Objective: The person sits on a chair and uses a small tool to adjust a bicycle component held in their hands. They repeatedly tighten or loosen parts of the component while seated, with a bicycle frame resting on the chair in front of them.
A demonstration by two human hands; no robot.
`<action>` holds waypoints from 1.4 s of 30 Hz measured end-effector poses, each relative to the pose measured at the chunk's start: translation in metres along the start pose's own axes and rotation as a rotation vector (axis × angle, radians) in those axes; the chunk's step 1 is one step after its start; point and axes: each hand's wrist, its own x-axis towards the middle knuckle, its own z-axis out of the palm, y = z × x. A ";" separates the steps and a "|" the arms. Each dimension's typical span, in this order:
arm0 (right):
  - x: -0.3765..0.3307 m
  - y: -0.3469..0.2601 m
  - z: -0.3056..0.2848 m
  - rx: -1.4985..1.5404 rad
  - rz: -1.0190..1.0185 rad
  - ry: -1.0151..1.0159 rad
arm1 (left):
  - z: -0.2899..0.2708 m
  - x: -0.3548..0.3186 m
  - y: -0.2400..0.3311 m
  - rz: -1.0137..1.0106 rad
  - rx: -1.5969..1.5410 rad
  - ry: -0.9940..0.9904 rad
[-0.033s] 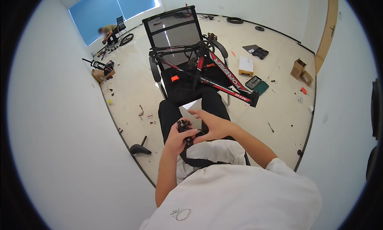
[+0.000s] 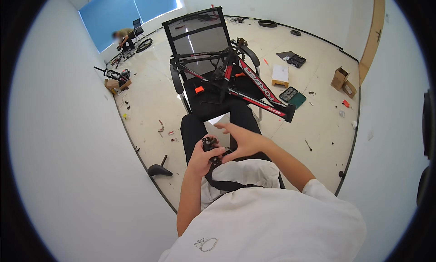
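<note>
Over my lap, my left hand (image 2: 199,159) is closed round a small black metal bicycle part (image 2: 209,144), whose exact kind is hard to make out. Its thumb lies across the part and hides some of it. My right hand (image 2: 249,143) is beside it, fingers spread and thumb low, near the part's right side; whether it touches I cannot tell. Ahead, a black, red and white bicycle frame (image 2: 259,84) lies across the seat of a black mesh office chair (image 2: 194,41). On that seat there is also a small orange-red object (image 2: 199,89).
A bicycle saddle (image 2: 160,170) lies on the floor at left, near a box of parts (image 2: 119,82). At right are a green tool case (image 2: 297,99), a yellow-and-white box (image 2: 280,74) and cardboard boxes (image 2: 339,78). Far left, another person (image 2: 126,37) bends beside a wheel (image 2: 144,44).
</note>
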 end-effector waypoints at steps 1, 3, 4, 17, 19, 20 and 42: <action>0.007 0.003 -0.006 -0.019 -0.034 -0.021 | -0.001 0.001 0.000 0.000 0.019 -0.018; 0.023 0.002 -0.019 -0.048 -0.011 -0.163 | 0.001 0.000 -0.001 -0.002 0.018 0.014; 0.028 0.001 -0.023 -0.067 0.000 -0.231 | 0.002 0.001 -0.001 0.000 0.019 0.027; 0.013 -0.017 -0.012 0.220 -0.117 0.160 | 0.024 -0.002 -0.011 0.017 0.184 -0.012; 0.004 -0.016 -0.006 0.151 -0.159 0.027 | 0.018 0.005 -0.015 0.074 0.140 0.026; -0.002 -0.017 -0.002 0.100 -0.170 -0.008 | 0.016 0.007 -0.015 0.102 0.119 0.044; -0.022 -0.035 -0.001 0.358 -0.248 -0.270 | -0.006 0.012 -0.021 0.224 0.116 0.326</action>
